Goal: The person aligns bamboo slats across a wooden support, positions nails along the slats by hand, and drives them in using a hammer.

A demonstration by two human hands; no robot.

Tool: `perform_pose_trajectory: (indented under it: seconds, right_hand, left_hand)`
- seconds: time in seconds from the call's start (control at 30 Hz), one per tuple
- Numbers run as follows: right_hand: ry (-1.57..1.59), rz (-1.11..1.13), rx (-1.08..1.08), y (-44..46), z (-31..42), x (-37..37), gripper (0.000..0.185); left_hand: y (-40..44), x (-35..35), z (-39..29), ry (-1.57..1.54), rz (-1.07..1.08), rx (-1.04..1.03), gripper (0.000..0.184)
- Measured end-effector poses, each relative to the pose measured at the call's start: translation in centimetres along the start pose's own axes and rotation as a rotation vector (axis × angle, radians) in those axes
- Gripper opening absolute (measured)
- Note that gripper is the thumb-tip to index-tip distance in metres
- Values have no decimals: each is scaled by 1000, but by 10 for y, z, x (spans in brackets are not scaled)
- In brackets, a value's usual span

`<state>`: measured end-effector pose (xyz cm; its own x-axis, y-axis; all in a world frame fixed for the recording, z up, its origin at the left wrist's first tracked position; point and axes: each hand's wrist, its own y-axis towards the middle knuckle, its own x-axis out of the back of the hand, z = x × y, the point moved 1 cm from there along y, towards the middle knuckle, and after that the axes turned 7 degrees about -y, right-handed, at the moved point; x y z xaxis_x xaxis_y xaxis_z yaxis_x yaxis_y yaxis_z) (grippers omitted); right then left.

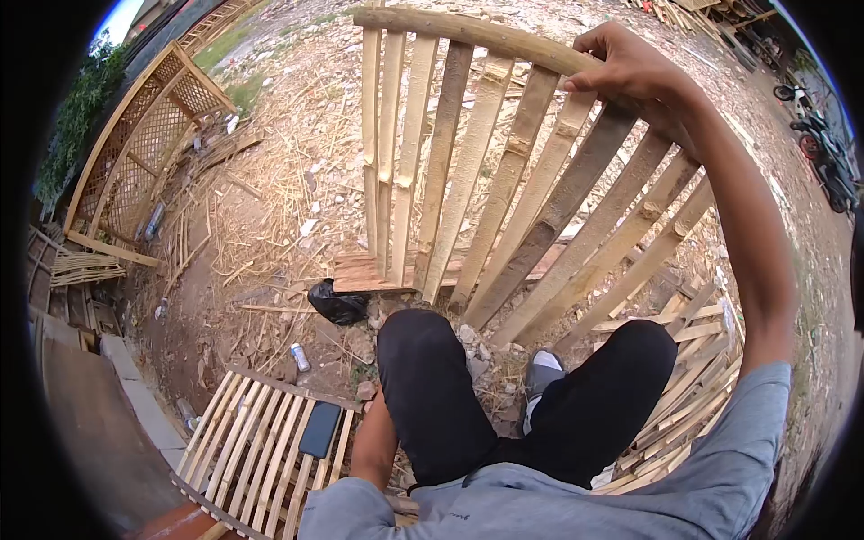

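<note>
A panel of split bamboo slats (472, 153), fixed to a round bamboo rail (477, 34) along the top, stands tilted in front of my knees. My right hand (630, 67) is closed around the rail towards its right side, thumb in front and fingers over the back. The lower slat ends reach down near a reddish wooden board (355, 273) and the ground. My left forearm (373, 441) drops beside my left knee, and the hand itself is hidden behind the leg.
At lower left, a dark phone (319, 429) lies on a slatted bamboo seat (238, 450). Near my left knee are a black plastic bag (337, 303) and a can (300, 357). Bamboo strips (693, 387) pile up at right. A lattice panel (135, 153) stands left; motorcycles (823, 157) are far right.
</note>
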<state>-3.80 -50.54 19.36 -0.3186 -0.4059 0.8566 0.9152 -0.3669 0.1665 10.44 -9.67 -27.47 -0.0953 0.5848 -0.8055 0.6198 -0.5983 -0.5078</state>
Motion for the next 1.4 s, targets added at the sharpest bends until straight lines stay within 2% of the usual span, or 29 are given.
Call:
perform_pose_trajectory:
  seconds: [0.1,0.17,0.27,0.4,0.43,0.53,0.57,0.67,0.73,0.8,0.83,0.93,0.97,1.0,1.07,1.17,1.3,1.4]
  right_hand:
    - [6,98,-10,22,-27,-9,32]
    - [-69,63,3,27,-36,-19,32]
    - [-82,89,-19,38,-47,-30,33]
    - [-60,178,60,64,-65,-38,37]
    - [-103,227,60,76,-68,-41,44]
    - [-29,293,-106,81,-48,-50,30]
    - [-53,243,-38,92,-58,-59,27]
    - [-68,286,-22,115,-66,-88,32]
    - [40,364,-51,132,-81,-109,31]
    - [51,421,-54,146,-90,-124,30]
    - [131,407,-117,152,-98,-136,35]
    - [-147,386,90,193,-123,-160,44]
    - [-271,407,106,207,-131,-168,50]
    - [-260,455,53,212,-132,-173,52]
    - [-378,306,153,231,-161,-199,60]
    - [-174,375,92,237,-188,-241,54]
    - [-397,416,-6,251,-221,-286,70]
    - [-355,312,-40,241,-232,-302,70]
  left_hand:
    - [9,-4,-1,-50,-13,-38,88]
    - [17,-9,-4,-44,-24,-40,92]
    - [28,-6,-2,11,-50,15,88]
    - [18,11,22,25,-281,52,87]
    - [14,14,27,52,-289,85,84]
    - [-2,38,39,73,-308,87,79]
    - [-7,44,41,53,-314,94,78]
    - [-17,58,47,53,-328,114,74]
    - [-19,62,46,129,-326,116,70]
    - [-19,68,43,70,-289,129,68]
    - [-22,61,45,67,-306,107,67]
    - [-17,70,46,47,-309,97,60]
    - [-17,69,46,33,-332,98,55]
    - [-18,61,44,21,-356,98,51]
    - [-15,41,48,42,-382,90,50]
    - [-15,43,53,59,-395,104,49]
    - [-15,49,53,75,-427,86,48]
    - [-13,58,54,142,-412,47,48]
